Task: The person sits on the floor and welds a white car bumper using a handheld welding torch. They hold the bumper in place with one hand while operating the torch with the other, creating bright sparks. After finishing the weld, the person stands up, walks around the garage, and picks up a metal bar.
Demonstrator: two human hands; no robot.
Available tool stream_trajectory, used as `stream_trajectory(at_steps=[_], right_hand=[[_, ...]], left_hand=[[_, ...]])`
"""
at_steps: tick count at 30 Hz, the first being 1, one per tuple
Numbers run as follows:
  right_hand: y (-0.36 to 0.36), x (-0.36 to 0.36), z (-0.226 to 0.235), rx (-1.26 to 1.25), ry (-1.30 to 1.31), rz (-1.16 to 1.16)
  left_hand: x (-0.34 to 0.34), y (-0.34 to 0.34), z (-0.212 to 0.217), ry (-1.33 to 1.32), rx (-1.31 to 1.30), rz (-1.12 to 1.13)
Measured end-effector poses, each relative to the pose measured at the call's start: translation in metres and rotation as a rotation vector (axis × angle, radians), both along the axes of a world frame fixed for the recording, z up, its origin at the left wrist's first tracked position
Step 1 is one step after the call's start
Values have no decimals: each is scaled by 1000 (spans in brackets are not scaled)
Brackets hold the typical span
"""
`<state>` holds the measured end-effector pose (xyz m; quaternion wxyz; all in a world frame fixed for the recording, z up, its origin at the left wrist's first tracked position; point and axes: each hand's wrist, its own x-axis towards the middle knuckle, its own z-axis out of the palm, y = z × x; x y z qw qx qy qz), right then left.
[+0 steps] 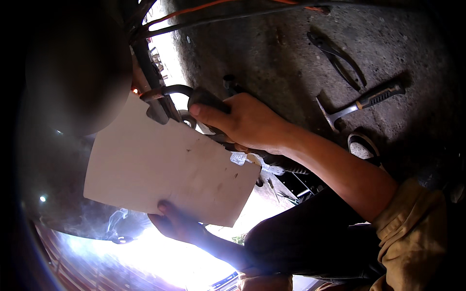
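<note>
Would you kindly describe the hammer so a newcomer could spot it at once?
On the grey floor, toward the picture's upper right, lie dark pliers. The hammer lies just below them, set apart by its single straight dark grip, yellow band and slender metal head.

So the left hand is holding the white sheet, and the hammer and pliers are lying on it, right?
Not quite: in the head view, the left hand is holding the white sheet, but the hammer and pliers are lying on the floor.

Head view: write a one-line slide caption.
Left hand holding a pale sheet, right hand gripping a bent-neck torch, hammer and pliers on the floor.
</note>
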<state>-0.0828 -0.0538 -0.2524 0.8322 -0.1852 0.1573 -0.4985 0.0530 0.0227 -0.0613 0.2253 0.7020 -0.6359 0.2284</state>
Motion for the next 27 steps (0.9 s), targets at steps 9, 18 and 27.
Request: stream_trajectory(at_steps=[9,18,27], right_hand=[[5,1,-4,66,-56,15],[12,15,-5,78,-89,12],[8,12,1,35,-30,-1]], left_hand=[[-9,0,1,-43,-144,27],[-9,3,1,100,-231,2],[-7,1,-2,80,-176,16]])
